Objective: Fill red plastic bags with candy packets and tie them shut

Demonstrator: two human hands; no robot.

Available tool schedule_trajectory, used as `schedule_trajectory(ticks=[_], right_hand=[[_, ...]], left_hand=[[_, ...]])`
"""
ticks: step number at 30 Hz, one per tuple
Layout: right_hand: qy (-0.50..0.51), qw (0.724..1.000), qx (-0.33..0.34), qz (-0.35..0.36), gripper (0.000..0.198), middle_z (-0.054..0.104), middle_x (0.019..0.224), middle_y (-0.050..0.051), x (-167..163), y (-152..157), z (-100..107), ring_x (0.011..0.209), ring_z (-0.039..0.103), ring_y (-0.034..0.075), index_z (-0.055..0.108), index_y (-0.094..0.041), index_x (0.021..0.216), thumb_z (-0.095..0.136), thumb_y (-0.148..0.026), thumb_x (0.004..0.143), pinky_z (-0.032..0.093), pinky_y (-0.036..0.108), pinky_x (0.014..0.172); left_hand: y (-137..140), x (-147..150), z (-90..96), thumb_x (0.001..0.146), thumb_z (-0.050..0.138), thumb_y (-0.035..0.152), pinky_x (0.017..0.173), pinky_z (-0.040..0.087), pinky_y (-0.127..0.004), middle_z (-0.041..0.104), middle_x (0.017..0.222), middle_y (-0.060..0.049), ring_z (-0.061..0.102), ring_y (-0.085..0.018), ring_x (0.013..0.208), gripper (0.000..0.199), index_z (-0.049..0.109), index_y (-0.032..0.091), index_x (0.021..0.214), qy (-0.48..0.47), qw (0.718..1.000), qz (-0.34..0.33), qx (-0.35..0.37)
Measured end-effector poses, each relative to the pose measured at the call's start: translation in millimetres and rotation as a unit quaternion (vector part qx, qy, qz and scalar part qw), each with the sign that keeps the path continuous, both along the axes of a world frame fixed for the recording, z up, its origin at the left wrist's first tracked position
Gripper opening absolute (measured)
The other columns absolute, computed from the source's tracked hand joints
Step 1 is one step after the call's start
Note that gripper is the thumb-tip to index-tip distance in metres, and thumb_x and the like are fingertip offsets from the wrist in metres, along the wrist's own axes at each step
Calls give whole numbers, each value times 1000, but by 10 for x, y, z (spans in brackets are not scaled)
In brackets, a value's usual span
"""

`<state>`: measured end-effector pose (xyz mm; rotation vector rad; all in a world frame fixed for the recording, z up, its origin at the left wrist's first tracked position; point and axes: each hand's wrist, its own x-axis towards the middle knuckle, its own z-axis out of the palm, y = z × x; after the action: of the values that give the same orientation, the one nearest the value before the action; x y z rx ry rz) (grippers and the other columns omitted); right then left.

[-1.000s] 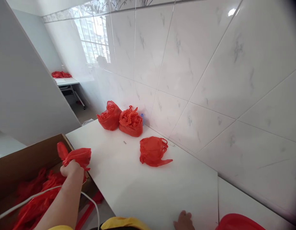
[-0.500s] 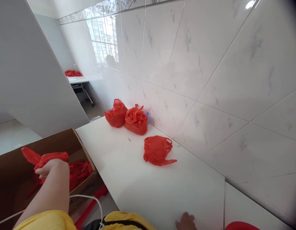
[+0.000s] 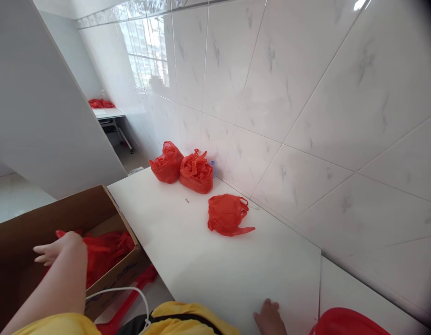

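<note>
While reaching over the cardboard box at lower left, with the left hand released, fingers extended; just beside the wrist, inside the box, crumpled red plastic bags, contact with them impossible to tell. Above, at upper left, a grey partition, then a far table bearing a red heap. Right of the box, a white cord looping across a long red strip. Near centre, on the white tabletop, a stuffed red plastic bag beside a second stuffed bag; behind the latter, near the tiled wall, a blue-capped bottle, partly hidden. Right of centre, a flattened red plastic bag, straps toward the right. At bottom, farther right, the right hand resting on the tabletop, loosely unclenched. At lower right, a rounded red object, cut off by the frame.
</note>
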<state>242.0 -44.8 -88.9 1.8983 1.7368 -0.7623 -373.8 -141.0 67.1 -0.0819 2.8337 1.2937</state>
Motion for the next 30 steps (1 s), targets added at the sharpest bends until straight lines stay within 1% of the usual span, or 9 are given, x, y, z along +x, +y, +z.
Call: schedule_trajectory(ticks=[3,6,10,13,15,17,21,26,30], right_hand=[[-6,1000,-7,10,73,22,151,35,-10,-23,28,140,34,35,20,11,147,42,-25,88,32,40,111],[-6,1000,-3,-1,74,18,152,36,-18,-29,91,138,37,36,19,10,147,43,-27,88,33,41,110],[109,993,-16,-35,73,21,156,25,-120,-25,306,145,24,29,26,1,149,46,-35,89,26,39,116],[289,955,-29,-59,71,29,156,15,-349,-55,571,144,28,25,32,-8,149,47,-43,88,26,37,117],[404,910,-61,-64,70,38,152,13,-566,-107,773,139,39,26,41,-14,145,53,-49,86,35,38,112],[491,864,-105,-48,66,50,144,13,-794,-184,968,132,47,26,53,-15,136,58,-53,83,39,38,108],[557,804,-206,-21,59,60,133,10,-1126,-360,1254,122,56,26,61,-18,129,63,-53,81,42,38,104],[555,800,-226,38,45,63,128,6,-1217,-443,1348,119,57,25,68,-24,119,60,-51,84,41,38,103],[569,791,-216,60,44,62,130,6,-1203,-426,1350,121,55,24,69,-24,118,58,-51,86,38,38,107]], left_hand=[[146,226,-115,67,58,41,75,49,-50,51,122,-17,54,-40,109,66,41,16,126,-78,993,91,21],[443,684,-293,73,54,30,63,48,-33,62,91,-8,62,-27,86,38,55,14,107,-94,988,-111,53],[796,1610,-573,69,61,23,66,48,-27,68,76,-3,63,-18,70,20,67,19,87,-137,922,-359,50],[893,2256,-627,75,58,26,77,46,-31,71,92,-5,63,-20,80,18,70,23,87,-73,758,-648,-34],[906,2535,-556,80,51,27,77,45,-31,71,93,-6,62,-20,81,25,71,24,95,-48,660,-745,-85],[900,2669,-426,81,49,28,73,44,-29,70,87,-5,61,-20,78,27,70,23,98,-46,612,-780,-121],[828,2596,-84,77,53,31,62,44,-27,66,72,-4,59,-18,66,17,66,20,78,-107,598,-777,-164],[579,2226,255,74,58,40,49,47,-28,60,52,-2,56,-17,47,22,59,20,65,-325,519,-752,-244],[344,1971,167,65,66,38,45,49,-30,63,52,-7,59,-20,47,25,61,17,52,-354,488,-721,-343]])
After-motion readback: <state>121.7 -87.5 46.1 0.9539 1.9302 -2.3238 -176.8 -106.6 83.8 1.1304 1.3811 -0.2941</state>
